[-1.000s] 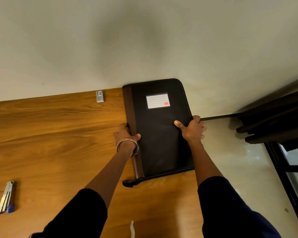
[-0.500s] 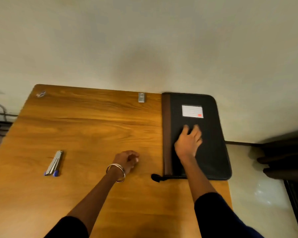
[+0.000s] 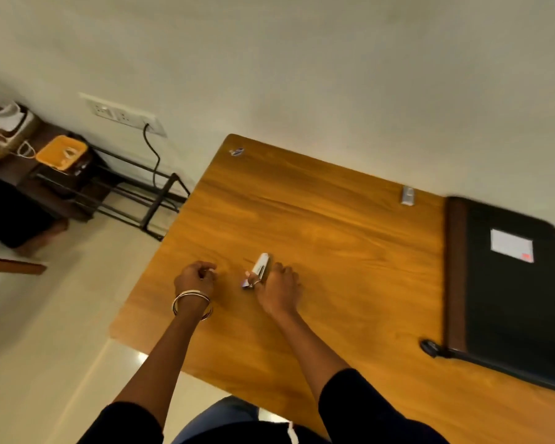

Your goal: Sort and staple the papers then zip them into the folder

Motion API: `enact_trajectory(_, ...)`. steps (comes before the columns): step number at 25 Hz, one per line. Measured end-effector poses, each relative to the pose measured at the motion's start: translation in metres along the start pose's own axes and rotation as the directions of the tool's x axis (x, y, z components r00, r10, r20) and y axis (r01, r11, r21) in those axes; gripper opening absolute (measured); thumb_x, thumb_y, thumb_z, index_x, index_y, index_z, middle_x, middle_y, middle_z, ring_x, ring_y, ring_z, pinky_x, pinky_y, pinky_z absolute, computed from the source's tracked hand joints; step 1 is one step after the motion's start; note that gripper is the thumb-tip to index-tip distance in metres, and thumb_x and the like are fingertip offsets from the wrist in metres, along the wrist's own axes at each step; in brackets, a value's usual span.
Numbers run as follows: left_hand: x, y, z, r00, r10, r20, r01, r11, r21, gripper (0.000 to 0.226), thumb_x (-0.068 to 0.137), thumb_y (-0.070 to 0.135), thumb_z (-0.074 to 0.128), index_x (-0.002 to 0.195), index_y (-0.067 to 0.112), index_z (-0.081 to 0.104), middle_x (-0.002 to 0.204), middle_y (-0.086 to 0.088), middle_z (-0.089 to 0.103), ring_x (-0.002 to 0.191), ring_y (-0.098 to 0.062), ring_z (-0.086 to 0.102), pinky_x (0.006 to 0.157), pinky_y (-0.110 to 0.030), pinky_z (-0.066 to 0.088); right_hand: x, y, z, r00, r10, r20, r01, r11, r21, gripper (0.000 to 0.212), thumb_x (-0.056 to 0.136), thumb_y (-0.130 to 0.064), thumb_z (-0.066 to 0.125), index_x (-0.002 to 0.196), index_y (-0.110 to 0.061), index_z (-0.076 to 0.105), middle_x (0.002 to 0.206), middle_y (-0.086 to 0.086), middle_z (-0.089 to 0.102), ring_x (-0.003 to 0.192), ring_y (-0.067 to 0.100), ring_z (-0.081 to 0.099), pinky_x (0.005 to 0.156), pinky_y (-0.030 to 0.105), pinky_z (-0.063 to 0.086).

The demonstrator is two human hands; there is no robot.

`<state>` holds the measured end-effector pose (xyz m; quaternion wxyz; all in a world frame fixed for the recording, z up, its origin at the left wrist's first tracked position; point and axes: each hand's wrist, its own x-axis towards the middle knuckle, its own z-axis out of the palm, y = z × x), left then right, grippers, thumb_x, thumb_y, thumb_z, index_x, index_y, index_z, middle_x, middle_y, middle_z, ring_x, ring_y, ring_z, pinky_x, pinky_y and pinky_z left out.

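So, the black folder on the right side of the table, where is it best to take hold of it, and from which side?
Grip the folder at its brown spine strip, the long edge facing the table's middle, coming from the left. It lies flat and closed, and its far right side seems to overhang the table, so that edge is probably less steady. The right hand now holds the stapler.

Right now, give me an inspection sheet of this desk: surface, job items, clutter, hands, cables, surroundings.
Surface: wooden desk top, against a pale wall.
Job's things: black zip folder with brown spine, closed, at the desk's right end; silver stapler mid-desk. Loose papers: nothing seen.
Clutter: small silver box by the far edge; small metal item at the far left corner.
Hands: right hand grips the stapler; left hand loosely curled, holding nothing.
Cables: black cord from the wall socket plate.
Surroundings: black metal rack; orange tray.
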<state>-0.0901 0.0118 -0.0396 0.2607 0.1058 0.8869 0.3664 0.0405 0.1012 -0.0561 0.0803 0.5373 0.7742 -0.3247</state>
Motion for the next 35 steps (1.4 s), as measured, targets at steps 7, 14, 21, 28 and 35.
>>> enact_trajectory(7, 0.015, -0.019, -0.016, 0.964, 0.122, 0.234, -0.19, 0.936, 0.297, 0.017, 0.088, 0.009, 0.056, 0.097, 0.014, 0.069, 0.094, -0.01, 0.07, 0.087, -0.027, 0.063, 0.076, -0.029, 0.047, 0.002, -0.01, 0.006, 0.981, 0.193, -0.019, -0.192, 0.979, 0.073, 0.058, 0.085, -0.041, 0.066, 0.128, -0.008, 0.045, 0.13, 0.012, 0.05, 0.117, 0.031, 0.053, 0.089, 0.037, 0.046)
enact_trajectory(14, 0.001, 0.038, 0.07, 0.85, 0.319, 0.42, -0.458, 0.84, 0.291, 0.017, 0.088, 0.007, 0.056, 0.097, 0.012, 0.069, 0.097, -0.011, 0.07, 0.087, -0.029, 0.064, 0.077, -0.03, 0.048, 0.001, 0.139, -0.09, 0.877, 0.474, -0.075, -0.403, 0.812, 0.421, 0.022, 0.083, -0.03, 0.068, 0.083, -0.011, 0.059, 0.09, 0.007, 0.065, 0.084, 0.029, 0.063, 0.059, 0.031, 0.041)
enact_trajectory(21, -0.038, 0.11, 0.191, 0.723, 0.43, 0.541, -0.655, 0.676, 0.338, 0.022, 0.084, 0.001, 0.055, 0.097, 0.01, 0.07, 0.103, -0.013, 0.061, 0.094, -0.034, 0.06, 0.086, -0.034, 0.047, 0.061, 0.248, -0.203, 0.845, 0.505, -0.173, -0.383, 0.8, 0.462, 0.029, 0.089, -0.037, 0.065, 0.097, -0.01, 0.06, 0.096, 0.006, 0.062, 0.087, 0.021, 0.063, 0.068, 0.034, 0.053)
enact_trajectory(28, -0.046, 0.14, 0.248, 0.694, 0.536, 0.481, -0.716, 0.584, 0.382, 0.029, 0.078, -0.001, 0.059, 0.103, 0.011, 0.069, 0.1, -0.014, 0.058, 0.094, -0.036, 0.052, 0.083, -0.039, 0.046, 0.147, 0.245, -0.243, 0.89, 0.314, -0.329, -0.247, 0.941, 0.231, 0.055, 0.096, -0.038, 0.054, 0.135, -0.002, 0.04, 0.13, 0.017, 0.048, 0.113, 0.034, 0.057, 0.088, 0.038, 0.05)
enact_trajectory(35, -0.037, 0.131, 0.245, 0.703, 0.551, 0.451, -0.708, 0.607, 0.362, 0.03, 0.074, -0.006, 0.061, 0.097, 0.01, 0.071, 0.095, -0.01, 0.06, 0.088, -0.032, 0.057, 0.078, -0.032, 0.046, 0.159, 0.245, -0.239, 0.922, 0.255, -0.291, -0.201, 0.959, 0.202, 0.064, 0.094, -0.044, 0.054, 0.138, -0.002, 0.035, 0.139, 0.019, 0.037, 0.109, 0.035, 0.06, 0.084, 0.038, 0.052)
